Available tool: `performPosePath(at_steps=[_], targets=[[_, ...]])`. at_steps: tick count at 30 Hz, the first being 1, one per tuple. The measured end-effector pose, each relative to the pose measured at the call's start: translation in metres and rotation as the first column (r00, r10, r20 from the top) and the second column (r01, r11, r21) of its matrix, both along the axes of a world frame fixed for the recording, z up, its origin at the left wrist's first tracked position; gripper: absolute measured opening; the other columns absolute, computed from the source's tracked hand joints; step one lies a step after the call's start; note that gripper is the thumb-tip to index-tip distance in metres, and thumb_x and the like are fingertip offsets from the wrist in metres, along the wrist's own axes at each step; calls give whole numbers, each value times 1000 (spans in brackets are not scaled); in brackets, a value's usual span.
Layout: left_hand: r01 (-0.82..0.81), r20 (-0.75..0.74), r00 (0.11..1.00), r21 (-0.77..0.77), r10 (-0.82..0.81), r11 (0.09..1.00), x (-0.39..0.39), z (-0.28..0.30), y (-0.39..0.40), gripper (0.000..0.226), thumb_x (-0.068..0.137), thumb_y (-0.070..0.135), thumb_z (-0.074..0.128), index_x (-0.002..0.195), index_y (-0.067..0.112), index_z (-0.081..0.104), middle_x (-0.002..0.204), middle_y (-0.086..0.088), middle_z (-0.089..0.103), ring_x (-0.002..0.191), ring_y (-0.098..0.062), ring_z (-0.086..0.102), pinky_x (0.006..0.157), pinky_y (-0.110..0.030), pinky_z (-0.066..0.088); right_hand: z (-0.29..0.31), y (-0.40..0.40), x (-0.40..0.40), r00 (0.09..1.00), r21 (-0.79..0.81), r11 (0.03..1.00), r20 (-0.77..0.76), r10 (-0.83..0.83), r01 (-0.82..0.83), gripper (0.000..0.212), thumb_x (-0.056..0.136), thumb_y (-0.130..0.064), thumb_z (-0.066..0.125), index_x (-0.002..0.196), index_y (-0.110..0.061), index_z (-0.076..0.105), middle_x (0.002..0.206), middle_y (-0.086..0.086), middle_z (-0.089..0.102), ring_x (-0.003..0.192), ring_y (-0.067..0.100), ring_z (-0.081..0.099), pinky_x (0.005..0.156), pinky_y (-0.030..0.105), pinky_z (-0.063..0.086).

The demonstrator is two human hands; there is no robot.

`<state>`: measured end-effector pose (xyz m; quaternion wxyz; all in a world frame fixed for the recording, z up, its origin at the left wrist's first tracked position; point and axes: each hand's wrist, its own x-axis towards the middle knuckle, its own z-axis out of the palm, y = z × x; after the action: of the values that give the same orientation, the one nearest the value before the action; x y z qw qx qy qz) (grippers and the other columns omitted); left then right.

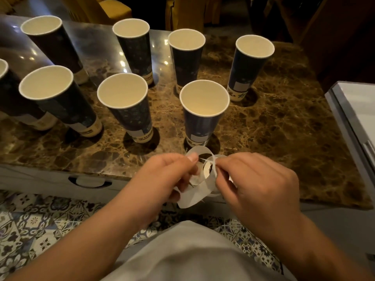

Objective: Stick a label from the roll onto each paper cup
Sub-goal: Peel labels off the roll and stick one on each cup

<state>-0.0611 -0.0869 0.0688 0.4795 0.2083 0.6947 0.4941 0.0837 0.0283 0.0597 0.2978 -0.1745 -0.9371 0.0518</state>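
Label roll: white backing strip with round cut-outs, curling loose, held in the air just in front of the table's near edge and just short of the nearest cup. Left hand pinches the strip, thumb tip at its upper loop; right hand has fingertips closed on a small piece at the strip's top, probably a label edge, though the label itself is too small to make out. Both hands holding, neither free. Step in hand, as I judge it: peeling one label off the backing. Nearest cup stands upright, dark blue, a pale rectangular patch low on its wall; whether that is a stuck label or print I cannot tell. Beyond and left of it, eight more paper cups in loose rows, the far-right cup with a like patch near its base. All on a brown marble table. Right of the nearest cup, well apart, a white tray at the table's end. Next move calls for freeing the label cleanly without folding, then pressing it flat on a cup wall while the cup is steadied.
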Motion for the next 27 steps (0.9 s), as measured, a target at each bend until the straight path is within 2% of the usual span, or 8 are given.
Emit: performPosePath(at_steps=[3,8,13,16,19,21,22,27], targets=[[-41,323,945,-23,46,999,-2,0,-3,28,84,41,65,66,19,67,64,3,46,53,-9,38,46,-22,23,3,-10,-10,997,54,996,-10,75,-74,19,92,-17,61,77,-13,72,73,5,70,61,26,63,48,37,48],[-113,377,920,-1,105,994,-15,-1,-16,25,89,13,60,65,16,63,62,0,46,51,-8,35,41,-19,23,4,-17,-22,989,111,983,35,141,-144,19,92,-18,63,76,-13,72,71,5,68,59,26,60,47,38,46],[-39,153,988,5,37,999,-33,-1,-33,26,90,12,59,65,17,64,55,2,46,51,-10,37,49,-26,27,11,-17,-30,969,-80,970,78,236,-230,19,89,-33,65,95,-17,74,91,-3,74,78,16,67,59,35,52],[89,-131,988,58,-81,994,-50,4,-49,18,91,15,61,74,11,64,60,0,52,53,-6,42,51,-18,35,20,-21,-39,984,-379,912,26,178,-155,29,84,-43,63,100,-22,74,92,-13,72,80,3,65,64,26,54],[307,-333,906,96,-260,947,-67,13,-66,12,91,23,62,80,22,67,71,-7,58,59,-10,48,55,-18,39,29,-30,-56,986,-757,654,111,128,1,32,79,-45,68,109,-35,69,88,-20,70,84,3,65,69,23,57],[372,-421,856,96,-300,923,-77,17,-76,10,92,27,62,82,25,65,72,-4,59,61,-15,51,57,-25,42,31,-38,-70,971,-890,456,125,202,19,29,76,-30,77,104,-34,71,86,-11,72,78,10,68,70,33,60],[386,-465,831,88,-305,918,-82,19,-82,10,92,28,62,82,27,65,72,-2,60,62,-14,52,57,-27,43,34,-43,-78,969,-901,434,109,221,3,24,75,-24,79,96,-32,73,82,-6,72,73,13,67,67,36,60],[335,-581,781,77,-231,939,-105,27,-110,11,90,31,63,79,28,64,70,2,60,60,-10,52,55,-25,42,41,-71,-111,962,-821,562,62,267,-103,9,75,-23,77,79,-30,73,69,-6,69,61,10,62,55,24,51]])
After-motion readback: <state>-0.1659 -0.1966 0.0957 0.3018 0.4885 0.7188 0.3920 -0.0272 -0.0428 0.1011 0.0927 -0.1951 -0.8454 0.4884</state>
